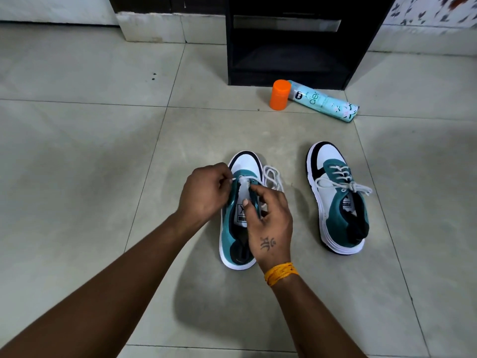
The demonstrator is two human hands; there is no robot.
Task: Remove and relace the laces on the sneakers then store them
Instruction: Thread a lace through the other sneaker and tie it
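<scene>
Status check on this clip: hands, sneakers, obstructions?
Left hand pinching white lace; right hand holding tongue of near teal-and-white sneaker. Second teal-and-white sneaker laced, tied. Spray can clear of work.

The near sneaker (233, 228) is teal with a white toe edged in black, a white sole and a black lining; its lace (273, 177) is white. The far sneaker (338, 200) has the same teal, white and black, with a white lace tied. The can (324, 102) is pale aqua with a flower print; the cap (280, 94) is orange. The wristband (281, 273) is yellow-orange. The floor (77, 151) is pale grey-green tile, the cabinet (296, 40) black.
</scene>
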